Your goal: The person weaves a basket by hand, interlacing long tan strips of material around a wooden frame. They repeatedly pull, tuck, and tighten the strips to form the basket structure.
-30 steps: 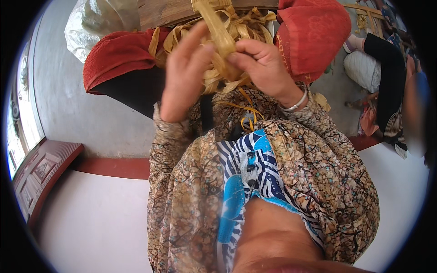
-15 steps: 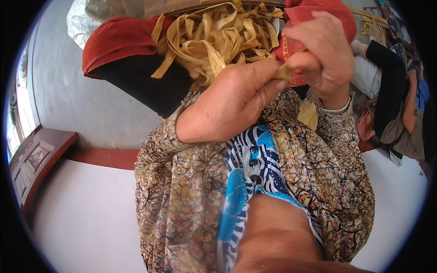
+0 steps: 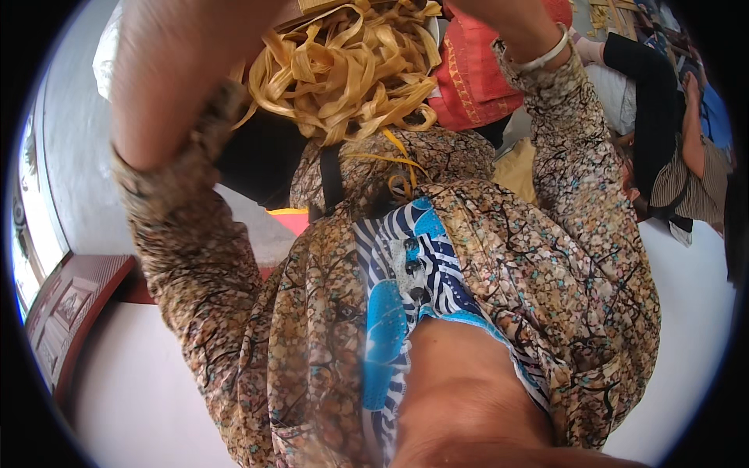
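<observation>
Strips (image 3: 351, 72): flat, ribbon-like, golden tan, slightly glossy, with lengthwise creases. Condition: limp, twisted and looped over one another in one loose, tangled heap; individual lengths cannot be traced. Position: in front of the person's torso, just left of the red cloth (image 3: 477, 76). One end trails down at the lower left; loops bulge at the lower right. Upper left of heap partly hidden.

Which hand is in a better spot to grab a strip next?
Probably the left hand: in the picture it overlaps the left side of the strips, while the right hand is mostly cut off at the top. Both reach past the picture's edge, so that's a guess.
</observation>
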A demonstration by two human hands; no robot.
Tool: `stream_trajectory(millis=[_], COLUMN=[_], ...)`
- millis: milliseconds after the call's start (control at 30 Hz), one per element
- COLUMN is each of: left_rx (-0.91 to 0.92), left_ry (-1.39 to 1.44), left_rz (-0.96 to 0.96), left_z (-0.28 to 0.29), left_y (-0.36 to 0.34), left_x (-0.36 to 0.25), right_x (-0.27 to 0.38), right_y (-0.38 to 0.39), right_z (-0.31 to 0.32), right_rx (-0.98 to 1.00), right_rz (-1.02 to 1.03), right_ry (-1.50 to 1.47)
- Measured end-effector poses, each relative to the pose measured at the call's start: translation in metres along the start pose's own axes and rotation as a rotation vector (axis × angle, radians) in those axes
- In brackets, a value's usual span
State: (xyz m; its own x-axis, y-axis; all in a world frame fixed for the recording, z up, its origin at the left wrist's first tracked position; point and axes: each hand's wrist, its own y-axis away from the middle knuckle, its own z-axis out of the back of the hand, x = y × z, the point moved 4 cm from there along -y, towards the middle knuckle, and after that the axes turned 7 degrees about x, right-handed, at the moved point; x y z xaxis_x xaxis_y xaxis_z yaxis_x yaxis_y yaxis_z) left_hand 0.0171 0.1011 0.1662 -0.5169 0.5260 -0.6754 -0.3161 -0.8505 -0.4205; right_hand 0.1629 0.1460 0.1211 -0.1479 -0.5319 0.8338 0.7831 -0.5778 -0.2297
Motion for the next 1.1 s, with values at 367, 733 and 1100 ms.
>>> stream_trajectory(millis=[367, 733, 1100], left_rx=[-0.083, -0.056, -0.199], left_ry=[1.071, 1.033, -0.148], left_rz=[0.895, 0.608, 0.113], left_z=[-0.07, -0.121, -0.112], left_y=[0.017, 0.076, 0.093], left_x=[0.03, 0.111, 0.09], right_x=[-0.072, -0.083, -0.137], right_y=[-0.007, 0.013, 0.053], right_z=[-0.025, -0.058, -0.112], right_rx=[-0.467, -0.476, -0.164], right_rz=[0.092, 0.039, -0.553], right_ry=[-0.403, 0.602, -1.177])
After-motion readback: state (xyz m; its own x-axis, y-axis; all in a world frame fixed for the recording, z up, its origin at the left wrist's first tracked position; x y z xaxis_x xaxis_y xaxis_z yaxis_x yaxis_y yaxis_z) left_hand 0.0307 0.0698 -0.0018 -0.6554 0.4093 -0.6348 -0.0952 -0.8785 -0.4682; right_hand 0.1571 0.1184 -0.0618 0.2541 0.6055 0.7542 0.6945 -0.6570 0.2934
